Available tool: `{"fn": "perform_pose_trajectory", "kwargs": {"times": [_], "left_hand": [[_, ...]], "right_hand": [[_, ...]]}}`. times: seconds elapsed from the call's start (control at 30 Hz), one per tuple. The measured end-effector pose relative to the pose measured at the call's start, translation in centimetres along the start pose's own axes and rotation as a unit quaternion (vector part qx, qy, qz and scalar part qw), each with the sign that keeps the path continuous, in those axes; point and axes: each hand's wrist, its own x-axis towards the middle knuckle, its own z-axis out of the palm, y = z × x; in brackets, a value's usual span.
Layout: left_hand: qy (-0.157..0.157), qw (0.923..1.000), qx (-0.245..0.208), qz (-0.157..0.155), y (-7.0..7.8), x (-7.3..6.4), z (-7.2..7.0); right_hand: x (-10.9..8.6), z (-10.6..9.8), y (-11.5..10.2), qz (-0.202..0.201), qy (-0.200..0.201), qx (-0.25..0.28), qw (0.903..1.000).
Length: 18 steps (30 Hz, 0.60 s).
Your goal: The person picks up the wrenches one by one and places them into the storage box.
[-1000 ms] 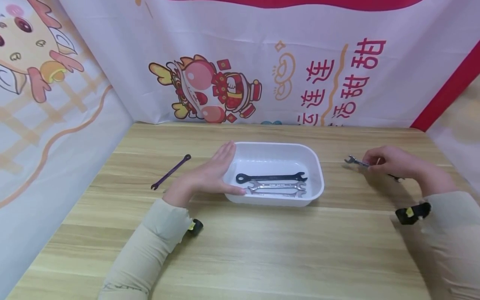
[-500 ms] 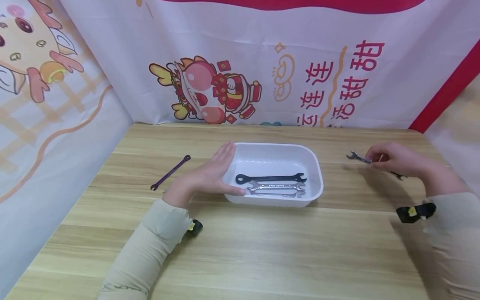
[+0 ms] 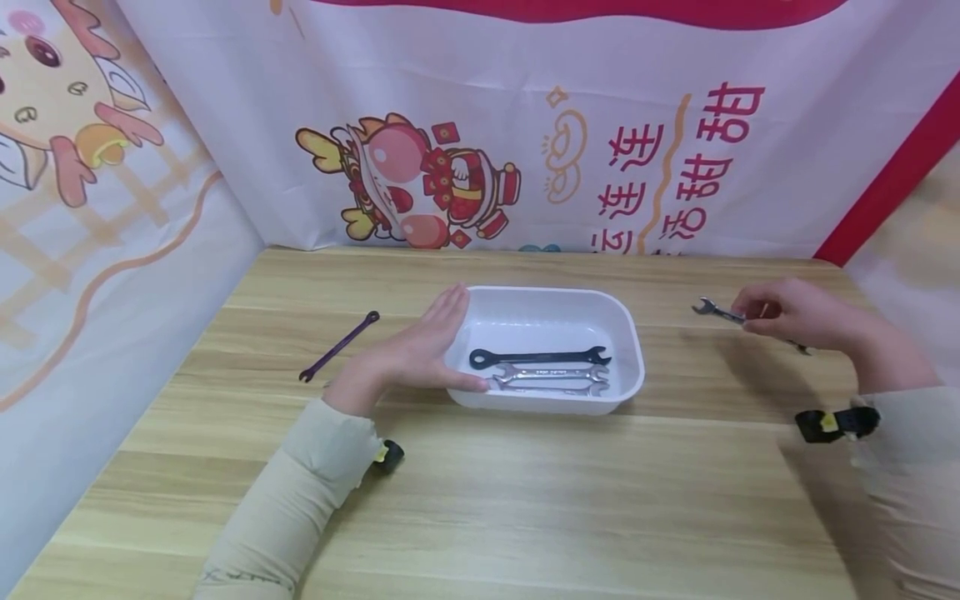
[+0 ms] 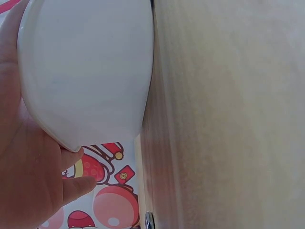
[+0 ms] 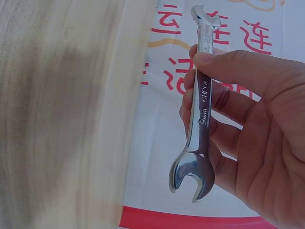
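My right hand (image 3: 806,315) pinches a silver double open-ended wrench (image 3: 718,312) between thumb and fingers, right of the white plastic box (image 3: 637,367). In the right wrist view the wrench (image 5: 202,109) shows "9mm" on its shaft, with the thumb across it near the far end. The left hand (image 3: 412,354) rests along the left end of the box, its fingers fairly straight at the far corner and its thumb by the near rim. Inside the box lie a black wrench (image 3: 540,358) and silver wrenches (image 3: 551,374), side by side.
A purple wrench (image 3: 339,347) lies on the wooden table (image 3: 525,500), left of the left hand. Printed cloth (image 3: 450,58) hangs behind the table and along its left side.
My right hand has risen slightly with the silver wrench and shifted a little right, its shadow spreading on the table. The left hand and the box stay put.
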Motion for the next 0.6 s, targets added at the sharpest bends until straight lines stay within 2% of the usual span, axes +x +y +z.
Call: {"fn": "perform_pose_trajectory", "kwargs": {"times": [0.6], "left_hand": [[0.0, 1.0, 0.003, -0.003, 0.0, 0.0, 0.0]], "right_hand": [[0.0, -0.8, -2.1, -0.007, 0.0, -0.016, 0.9999]]}}
